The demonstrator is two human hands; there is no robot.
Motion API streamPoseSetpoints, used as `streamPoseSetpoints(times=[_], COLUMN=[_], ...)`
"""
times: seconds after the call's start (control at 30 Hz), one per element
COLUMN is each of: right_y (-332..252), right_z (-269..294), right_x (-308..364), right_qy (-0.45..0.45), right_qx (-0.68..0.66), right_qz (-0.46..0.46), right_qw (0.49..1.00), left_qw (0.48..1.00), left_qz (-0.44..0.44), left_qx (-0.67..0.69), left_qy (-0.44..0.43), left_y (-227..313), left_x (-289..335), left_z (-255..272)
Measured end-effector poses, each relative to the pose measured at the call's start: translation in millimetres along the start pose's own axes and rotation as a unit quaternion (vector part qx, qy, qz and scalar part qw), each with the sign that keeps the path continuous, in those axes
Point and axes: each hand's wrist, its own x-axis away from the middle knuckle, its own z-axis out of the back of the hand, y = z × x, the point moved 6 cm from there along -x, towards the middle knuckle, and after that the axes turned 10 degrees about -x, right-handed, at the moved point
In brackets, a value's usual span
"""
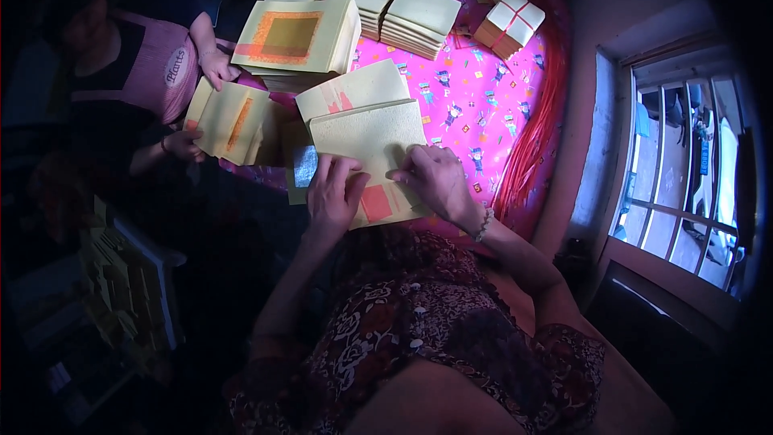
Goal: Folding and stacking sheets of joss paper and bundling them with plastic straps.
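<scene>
- Stack of pale yellow paper sheets [366,141] lying near the front edge of the pink patterned cloth [475,105], an orange-red square printed at its near corner.
- Left hand [334,189] flat on the stack's near left part, fingers spread and loosely bent, pressing down rather than gripping.
- Right hand [435,181] on the stack's right edge, fingers curled, fingertips on the top sheet; whether a sheet is pinched cannot be told.
- Small silvery foil square [305,165] just left of the left hand.
- Beyond, several more yellow paper stacks [419,16] and a bundle tied with red string [509,22].
- At far left, another person's hands [217,68] on a folded yellow sheaf [225,121].
- Red cords [531,137] along the cloth's right side; barred window [684,185] further right.
</scene>
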Motion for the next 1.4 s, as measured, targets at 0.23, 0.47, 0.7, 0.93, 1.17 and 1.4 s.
streamPoseSetpoints(times=[0.23,0.47,0.7,0.93,1.17,1.4], right_y=[-5,-19,-14,-1,67,162], right_z=[4,-5,1,60,66,96], right_x=[-8,-19,-39,-50,-20,32], right_qy=[-0.065,-0.137,-0.108,0.122,0.053,0.183], right_qx=[0.047,0.267,0.243,0.058,-0.492,-0.443], right_qz=[0.047,0.343,0.423,0.090,-0.302,-0.323], right_qw=[0.996,0.890,0.866,0.987,0.815,0.816], left_qw=[0.996,0.977,0.931,0.904,0.901,0.953], left_qz=[0.007,-0.196,-0.329,-0.353,-0.386,-0.280], left_qx=[0.083,-0.076,-0.146,-0.168,-0.129,-0.070], left_qy=[-0.028,-0.029,0.056,0.173,0.151,0.087], left_y=[-9,2,12,34,85,74], left_x=[-9,-28,-36,-63,-73,-57], left_z=[20,30,24,39,5,-1])
